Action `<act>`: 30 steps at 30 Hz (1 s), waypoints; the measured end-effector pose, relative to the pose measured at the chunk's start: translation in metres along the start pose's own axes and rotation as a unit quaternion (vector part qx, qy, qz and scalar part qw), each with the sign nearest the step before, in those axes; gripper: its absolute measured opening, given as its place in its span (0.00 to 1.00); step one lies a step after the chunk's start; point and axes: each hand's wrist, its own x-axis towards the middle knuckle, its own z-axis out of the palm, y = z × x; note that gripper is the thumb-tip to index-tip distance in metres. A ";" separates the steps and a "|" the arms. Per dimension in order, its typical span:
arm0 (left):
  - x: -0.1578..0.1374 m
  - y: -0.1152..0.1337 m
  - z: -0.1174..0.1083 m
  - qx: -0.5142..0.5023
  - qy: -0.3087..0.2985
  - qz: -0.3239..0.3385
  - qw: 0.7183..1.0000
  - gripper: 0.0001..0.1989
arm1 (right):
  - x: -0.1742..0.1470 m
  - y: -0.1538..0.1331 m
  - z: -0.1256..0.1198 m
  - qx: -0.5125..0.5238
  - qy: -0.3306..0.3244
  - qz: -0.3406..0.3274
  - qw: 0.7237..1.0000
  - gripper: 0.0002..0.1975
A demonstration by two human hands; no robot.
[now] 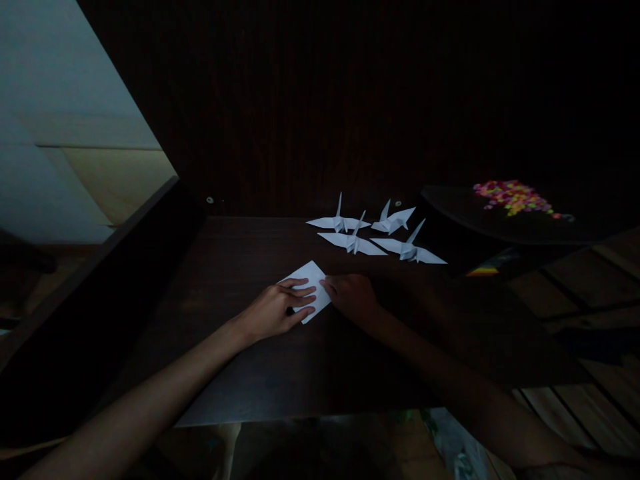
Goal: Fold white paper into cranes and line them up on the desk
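Resting the left grip [274, 310] palm-down, fingers spread wide, on a white, square-cornered piece of paper [321, 297] laid flat on the dark brown wooden counter [240, 260], between near and far edges. Touching the paper's right side with the right grip [354, 295], curled narrow; cannot tell whether pinching. Reaching over the near edge with both forearms [175, 373] slanted inward.

At the far right, we see a cluster of small pink, red and yellow pieces [515, 198] on a dark rounded shelf [457, 208]. We have wooden planks [593, 413] near right, a pale wall [65, 73] far left.
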 end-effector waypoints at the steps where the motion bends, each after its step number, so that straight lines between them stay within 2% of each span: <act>1: 0.000 0.001 -0.001 0.001 -0.007 -0.005 1.000 0.15 | -0.001 0.000 -0.002 -0.008 -0.011 -0.004 1.000 0.22; 6: 0.001 0.001 -0.006 -0.005 -0.027 -0.013 1.000 0.16 | -0.005 0.007 -0.005 -0.004 -0.051 -0.030 0.998 0.29; 9: 0.001 0.000 -0.007 -0.013 -0.029 -0.013 0.999 0.16 | -0.004 0.013 -0.003 0.011 -0.045 -0.021 0.999 0.32; 15: 0.001 0.000 -0.007 -0.023 -0.009 -0.009 1.000 0.16 | 0.000 0.017 -0.001 0.053 -0.014 0.005 0.998 0.24; 19: 0.001 -0.001 -0.006 -0.034 -0.006 -0.014 0.999 0.17 | 0.001 0.014 -0.003 0.045 0.000 0.017 0.999 0.20; 21: 0.002 0.000 -0.006 -0.041 0.011 -0.026 0.999 0.20 | 0.001 0.012 -0.001 0.043 0.013 0.025 0.999 0.19; 25: 0.002 0.002 -0.003 -0.040 0.045 -0.066 0.996 0.32 | 0.003 0.011 0.002 0.053 0.039 0.032 0.997 0.18; 30: 0.003 0.004 0.001 -0.032 0.056 -0.105 0.992 0.40 | 0.000 0.009 0.001 0.058 0.021 0.036 0.997 0.19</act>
